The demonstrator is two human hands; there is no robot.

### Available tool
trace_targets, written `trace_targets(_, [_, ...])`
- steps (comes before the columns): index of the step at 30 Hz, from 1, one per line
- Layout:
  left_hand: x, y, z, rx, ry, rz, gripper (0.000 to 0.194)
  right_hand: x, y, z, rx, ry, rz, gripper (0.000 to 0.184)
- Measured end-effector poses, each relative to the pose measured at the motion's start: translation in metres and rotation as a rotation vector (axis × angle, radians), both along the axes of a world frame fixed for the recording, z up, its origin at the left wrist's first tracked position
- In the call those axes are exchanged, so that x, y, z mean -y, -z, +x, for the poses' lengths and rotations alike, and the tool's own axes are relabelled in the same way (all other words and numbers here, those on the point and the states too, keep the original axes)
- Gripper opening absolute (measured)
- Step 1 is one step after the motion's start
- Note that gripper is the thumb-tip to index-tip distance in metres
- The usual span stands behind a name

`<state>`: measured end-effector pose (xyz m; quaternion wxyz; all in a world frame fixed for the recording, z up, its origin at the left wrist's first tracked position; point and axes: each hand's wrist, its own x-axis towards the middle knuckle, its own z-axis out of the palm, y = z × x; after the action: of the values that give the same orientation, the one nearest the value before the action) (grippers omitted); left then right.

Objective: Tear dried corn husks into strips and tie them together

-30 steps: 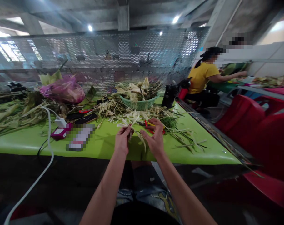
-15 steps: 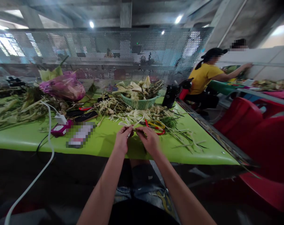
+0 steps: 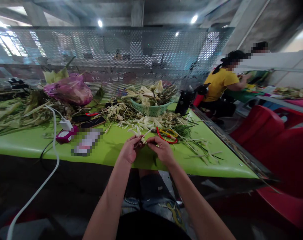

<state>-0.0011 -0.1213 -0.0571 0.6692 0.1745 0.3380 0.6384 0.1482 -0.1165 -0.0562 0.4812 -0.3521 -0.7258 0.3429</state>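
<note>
My left hand [image 3: 129, 150] and my right hand [image 3: 161, 150] meet over the near edge of the lime-green table [image 3: 28, 144]. Both pinch one small pale plant piece with splayed leaf strips [image 3: 142, 136], fingers curled around it. Red-and-yellow handled scissors [image 3: 167, 135] lie on the table just beyond my right hand. A heap of pale husk strips and green stems [image 3: 143, 120] spreads behind them.
A teal basket [image 3: 150, 109] full of husks stands at the back. A purple bag [image 3: 69, 90], phones, a pink charger [image 3: 65, 136] with white cable [image 3: 53, 156] lie left. A person in yellow [image 3: 220, 87] works at right, beside red chairs [image 3: 273, 133].
My right hand came in from an open reach near the scissors and closed on the plant piece beside my left hand. The view drifted slightly.
</note>
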Motion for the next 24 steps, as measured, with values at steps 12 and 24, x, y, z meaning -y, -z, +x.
trace_targets(12, [0.0064,0.0012,0.009,-0.122,0.01,0.182,0.034,-0.0011,0.0013,-0.0016,0.082,0.118,0.133,0.016])
trace_targets(24, [0.002,0.0083,0.0097,-0.141,-0.027,0.224,0.029,-0.0024,0.0061,-0.004,0.171,0.121,0.094,0.015])
